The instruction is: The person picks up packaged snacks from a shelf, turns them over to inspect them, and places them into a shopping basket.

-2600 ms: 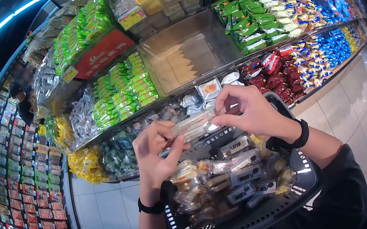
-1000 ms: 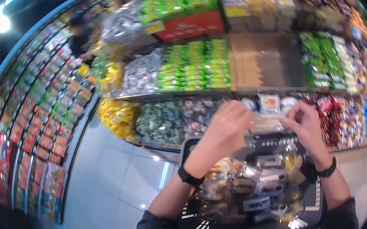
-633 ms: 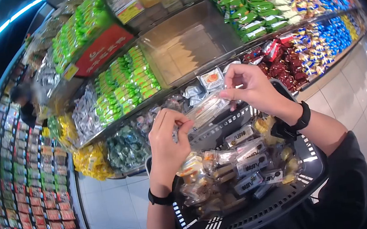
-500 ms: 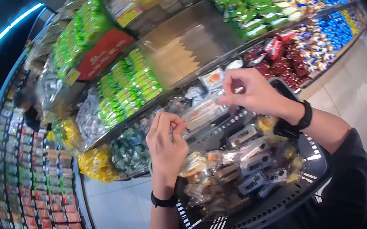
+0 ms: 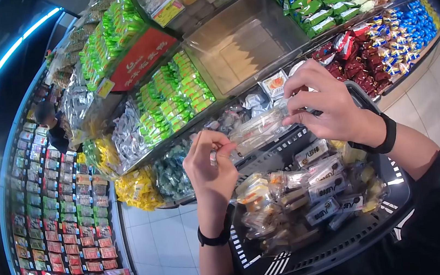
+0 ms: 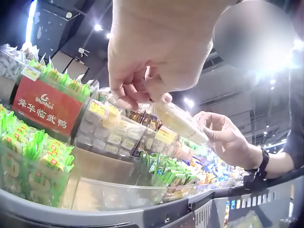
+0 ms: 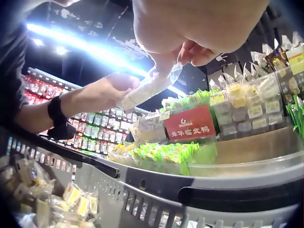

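A long, clear-wrapped packet (image 5: 257,129) with pale contents and faint red print is stretched between both hands, above the far rim of a dark shopping basket (image 5: 323,261). My left hand (image 5: 210,166) pinches one end with thumb and fingertips, while my right hand (image 5: 328,103) pinches the other. In the left wrist view the packet (image 6: 178,119) slants down from the left fingers toward the right hand (image 6: 229,142). From the right wrist, the packet (image 7: 147,91) shows its shiny crimped wrapper at the right fingers. Several wrapped snacks (image 5: 322,188) lie in the basket below.
Beyond the basket stand stepped bins of green packets (image 5: 176,96), dark red packets (image 5: 356,60) and yellow bags (image 5: 138,190). A brown-bottomed bin (image 5: 244,44) sits mid-shelf. A hanging-goods rack (image 5: 65,222) runs along the left, with another person (image 5: 53,125) near its far end.
The head view swings toward the left-hand aisle and back, then shifts slightly so things sit further right. Both hands keep hold of the packet, which tilts a little between them.
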The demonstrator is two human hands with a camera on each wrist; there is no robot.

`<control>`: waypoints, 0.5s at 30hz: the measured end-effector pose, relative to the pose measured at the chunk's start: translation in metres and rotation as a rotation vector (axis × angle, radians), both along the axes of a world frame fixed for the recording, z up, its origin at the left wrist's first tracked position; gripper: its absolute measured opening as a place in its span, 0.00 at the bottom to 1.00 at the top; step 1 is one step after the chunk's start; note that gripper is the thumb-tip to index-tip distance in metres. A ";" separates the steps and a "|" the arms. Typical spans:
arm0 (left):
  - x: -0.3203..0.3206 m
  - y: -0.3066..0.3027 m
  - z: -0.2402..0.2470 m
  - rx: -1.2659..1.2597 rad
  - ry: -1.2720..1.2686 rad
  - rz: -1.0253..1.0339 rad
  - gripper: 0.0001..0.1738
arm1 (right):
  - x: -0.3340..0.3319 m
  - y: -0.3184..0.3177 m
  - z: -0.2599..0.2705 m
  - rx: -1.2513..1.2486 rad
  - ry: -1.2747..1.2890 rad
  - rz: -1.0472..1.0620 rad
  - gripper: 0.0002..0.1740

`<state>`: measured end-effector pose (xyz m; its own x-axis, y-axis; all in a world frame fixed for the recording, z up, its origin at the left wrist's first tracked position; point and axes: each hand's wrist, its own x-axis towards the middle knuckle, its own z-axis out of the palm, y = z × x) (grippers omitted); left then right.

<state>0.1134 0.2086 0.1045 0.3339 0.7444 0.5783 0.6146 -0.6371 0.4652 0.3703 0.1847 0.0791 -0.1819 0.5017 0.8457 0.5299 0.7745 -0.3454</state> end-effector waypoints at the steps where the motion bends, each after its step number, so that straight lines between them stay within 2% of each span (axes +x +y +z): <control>1: 0.000 -0.002 0.001 -0.028 -0.022 -0.006 0.10 | 0.000 0.000 0.002 0.075 -0.028 -0.036 0.17; 3: 0.000 -0.001 0.001 -0.057 -0.045 -0.014 0.10 | 0.000 -0.001 0.005 0.127 -0.059 -0.042 0.16; 5: 0.002 0.000 0.000 0.121 -0.112 -0.105 0.11 | 0.001 -0.002 0.004 0.173 -0.090 -0.047 0.16; 8: 0.000 0.003 -0.001 0.263 -0.092 -0.102 0.13 | 0.002 -0.001 -0.001 0.113 -0.076 0.023 0.16; 10: -0.001 0.003 -0.003 0.255 -0.085 -0.095 0.12 | 0.002 0.000 -0.002 0.037 -0.021 0.051 0.16; 13: 0.001 0.004 -0.006 0.218 -0.096 -0.092 0.12 | -0.002 -0.002 0.003 0.069 0.008 -0.041 0.16; 15: 0.002 0.006 -0.005 0.176 -0.097 -0.110 0.12 | -0.002 -0.001 0.001 0.087 0.009 -0.028 0.16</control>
<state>0.1157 0.2146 0.0997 0.3439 0.5912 0.7295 0.4950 -0.7744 0.3941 0.3685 0.1838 0.0796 -0.1609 0.4305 0.8881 0.5487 0.7870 -0.2821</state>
